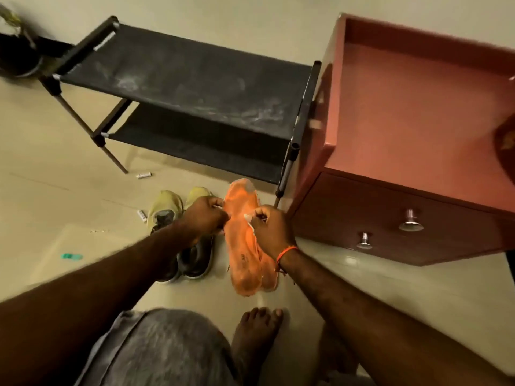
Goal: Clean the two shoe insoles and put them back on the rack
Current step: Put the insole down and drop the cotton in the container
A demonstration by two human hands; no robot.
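Note:
Two orange insoles point(243, 246) are held together above the floor, one partly behind the other. My left hand point(206, 218) grips their left edge near the toe end. My right hand point(271, 231) grips the right edge and also pinches a small white cloth or wipe point(249, 218) against the front insole. The black two-shelf shoe rack point(189, 87) stands just beyond, its dusty top shelf bare.
A pair of yellow-green and dark shoes point(181, 232) lies on the floor under my left hand. A reddish cabinet point(404, 129) with knobbed drawers stands to the right of the rack. My bare foot point(257, 335) is below the insoles. Small bits of litter point(72, 256) dot the tiles.

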